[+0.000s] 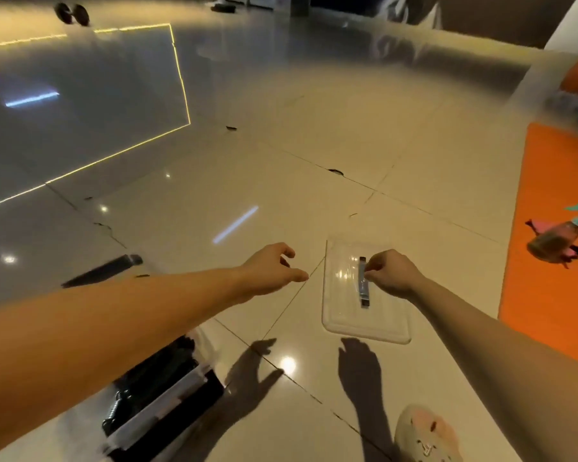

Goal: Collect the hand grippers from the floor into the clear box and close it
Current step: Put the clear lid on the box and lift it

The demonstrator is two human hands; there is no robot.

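Note:
The clear box [201, 353] stands on the floor at the lower left, half hidden under my left forearm. Black hand grippers [162, 383] with a metal spring lie inside it. Its clear lid [344, 315] lies flat on the tiles to the right, apart from the box, with a dark handle [364, 296] on top. My right hand [392, 275] hovers over that handle with fingers curled and thumb near the forefinger; whether it touches the handle is unclear. My left hand [274, 271] is in the air left of the lid, fingers relaxed and spread, holding nothing.
A dark bar-shaped object [104, 271] lies on the floor at the left. An orange mat [548, 295] at the right carries a spray bottle [559, 236] and a pink cloth. My slippered foot [424, 435] is at the bottom right. A dumbbell [71, 13] sits far back left.

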